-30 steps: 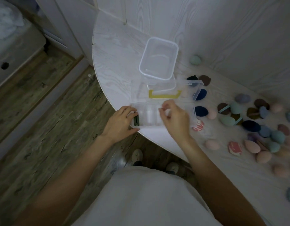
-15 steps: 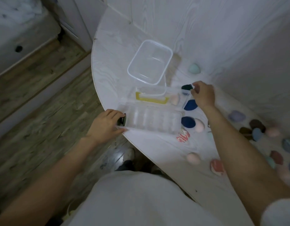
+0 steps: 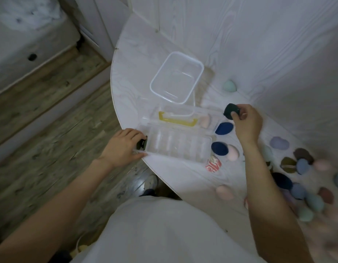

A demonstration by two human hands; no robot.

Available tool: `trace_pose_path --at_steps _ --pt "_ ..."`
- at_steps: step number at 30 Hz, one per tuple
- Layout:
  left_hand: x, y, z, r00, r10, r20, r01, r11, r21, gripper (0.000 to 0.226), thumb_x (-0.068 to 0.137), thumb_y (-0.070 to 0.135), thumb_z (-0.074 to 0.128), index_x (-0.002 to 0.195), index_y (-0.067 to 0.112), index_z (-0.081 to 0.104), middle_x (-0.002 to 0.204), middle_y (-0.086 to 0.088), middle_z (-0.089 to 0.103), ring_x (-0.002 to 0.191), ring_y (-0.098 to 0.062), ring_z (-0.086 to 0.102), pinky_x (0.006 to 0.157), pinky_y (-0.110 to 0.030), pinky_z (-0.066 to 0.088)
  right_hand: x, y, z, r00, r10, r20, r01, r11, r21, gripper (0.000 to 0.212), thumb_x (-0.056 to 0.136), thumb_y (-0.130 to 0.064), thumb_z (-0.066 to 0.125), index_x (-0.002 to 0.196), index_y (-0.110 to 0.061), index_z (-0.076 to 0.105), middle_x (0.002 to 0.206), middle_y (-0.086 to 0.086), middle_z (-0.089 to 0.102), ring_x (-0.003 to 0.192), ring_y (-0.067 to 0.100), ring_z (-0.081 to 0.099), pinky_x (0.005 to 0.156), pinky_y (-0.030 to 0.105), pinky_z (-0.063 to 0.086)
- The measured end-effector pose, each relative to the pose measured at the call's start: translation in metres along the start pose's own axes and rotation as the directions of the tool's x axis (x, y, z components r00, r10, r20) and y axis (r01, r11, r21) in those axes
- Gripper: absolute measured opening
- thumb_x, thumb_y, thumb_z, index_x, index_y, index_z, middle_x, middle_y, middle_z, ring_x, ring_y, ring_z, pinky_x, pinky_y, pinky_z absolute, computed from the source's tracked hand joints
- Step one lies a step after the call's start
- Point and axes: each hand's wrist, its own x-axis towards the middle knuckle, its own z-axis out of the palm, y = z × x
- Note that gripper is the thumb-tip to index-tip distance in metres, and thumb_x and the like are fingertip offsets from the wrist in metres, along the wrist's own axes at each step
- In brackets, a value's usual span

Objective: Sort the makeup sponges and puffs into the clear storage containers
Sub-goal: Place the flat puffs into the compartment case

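Note:
A clear divided organizer box (image 3: 178, 147) lies open at the table's near edge, its lid with a yellow handle (image 3: 176, 119) folded back. My left hand (image 3: 122, 148) grips the box's left end, over a dark puff in the end slot. My right hand (image 3: 247, 123) is raised just right of the lid and pinches a dark teal puff (image 3: 230, 111). A deeper clear tub (image 3: 176, 76) stands behind the box. Two navy puffs (image 3: 224, 128) (image 3: 219, 148) and a pink sponge (image 3: 233, 152) lie beside the box.
Several sponges and puffs in mixed colours are scattered over the right of the white table (image 3: 137, 59), among them a red patterned one (image 3: 213, 164) and a mint one (image 3: 229, 86) by the wall. Wooden floor lies left of the curved table edge.
My right hand left the box, reached right to the far puffs and lifted a dark teal one. My left hand stayed on the box's left end. The camera view shifted.

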Motion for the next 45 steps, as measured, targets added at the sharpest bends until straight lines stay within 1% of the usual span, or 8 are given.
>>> trace_pose_path --at_steps 6,12,16,22,27,32,36,45 --pt "0.006 -0.011 -0.004 0.997 0.064 0.046 -0.062 0.997 -0.043 0.058 0.078 0.067 0.042 0.11 0.022 0.063 0.11 0.004 0.063 0.105 -0.018 0.056 0.087 -0.032 0.045 -0.108 -0.049 -0.014 0.994 0.064 -0.085 -0.038 0.962 0.272 0.017 0.085 -0.011 0.064 0.102 -0.013 0.062 0.086 -0.007 0.062 0.071 0.003 0.056 0.065 0.007 0.043" --pt "0.017 -0.021 -0.007 0.994 0.109 0.003 -0.109 0.992 -0.063 0.041 0.085 0.047 0.041 0.1 0.018 0.067 0.111 0.0 0.064 0.104 -0.024 0.057 0.08 -0.034 0.048 -0.151 -0.093 0.031 0.999 -0.017 0.048 0.002 0.955 0.297 0.032 0.08 -0.011 0.07 0.109 -0.018 0.06 0.075 -0.01 0.059 0.068 0.003 0.058 0.063 0.013 0.047" --pt "0.027 -0.022 -0.007 0.997 0.07 0.037 -0.069 0.997 -0.045 0.027 0.076 0.039 0.068 0.093 0.017 0.067 0.107 -0.001 0.064 0.098 -0.024 0.055 0.078 -0.034 0.044 -0.161 -0.123 0.069 0.981 -0.116 0.154 0.078 0.969 0.235 0.034 0.08 -0.014 0.071 0.111 -0.019 0.059 0.076 -0.005 0.058 0.067 0.008 0.057 0.067 0.018 0.048" --pt "0.026 -0.022 -0.008 0.999 0.033 -0.03 -0.035 0.998 -0.055 0.028 0.069 0.031 0.071 0.092 0.014 0.067 0.103 -0.004 0.06 0.094 -0.027 0.052 0.074 -0.035 0.041 -0.158 -0.151 0.112 0.937 -0.272 0.221 0.285 0.958 -0.032 0.03 0.084 -0.015 0.066 0.112 -0.011 0.058 0.096 0.01 0.063 0.079 0.026 0.061 0.069 0.034 0.05" --pt "0.023 -0.031 -0.007 0.998 0.042 -0.043 -0.045 0.996 -0.082 0.031 0.066 0.028 0.073 0.093 0.015 0.068 0.103 -0.007 0.058 0.094 -0.029 0.051 0.071 -0.036 0.041 -0.153 -0.16 0.132 0.891 -0.215 0.4 0.347 0.891 -0.293 0.028 0.091 -0.021 0.056 0.115 -0.008 0.052 0.112 0.012 0.059 0.092 0.031 0.061 0.075 0.037 0.048" --pt "0.019 -0.037 -0.004 0.998 0.049 -0.036 -0.053 0.993 -0.11 0.029 0.067 0.032 0.075 0.093 0.019 0.069 0.103 -0.006 0.058 0.094 -0.028 0.051 0.07 -0.034 0.041 -0.152 -0.153 0.131 0.893 -0.092 0.441 0.23 0.935 -0.27 0.031 0.088 -0.03 0.063 0.112 -0.011 0.063 0.105 0.009 0.065 0.098 0.025 0.057 0.077 0.035 0.048" --pt "0.019 -0.04 -0.004 0.998 0.058 -0.033 -0.062 0.988 -0.14 0.028 0.073 0.033 0.072 0.097 0.02 0.069 0.104 -0.006 0.058 0.095 -0.028 0.05 0.072 -0.035 0.041 -0.15 -0.15 0.128 0.865 -0.138 0.482 0.292 0.92 -0.261 0.039 0.088 -0.028 0.062 0.125 -0.014 0.057 0.116 0.008 0.059 0.11 0.024 0.048 0.084 0.033 0.045" --pt "0.012 -0.044 -0.004 0.995 0.084 -0.051 -0.092 0.978 -0.185 0.024 0.079 0.03 0.066 0.101 0.021 0.068 0.101 -0.007 0.058 0.09 -0.027 0.05 0.071 -0.035 0.044 -0.157 -0.148 0.138 0.908 -0.192 0.373 0.308 0.909 -0.282 0.03 0.093 -0.033 0.053 0.114 -0.016 0.066 0.111 0.007 0.053 0.103 0.021 0.047 0.081 0.031 0.046"
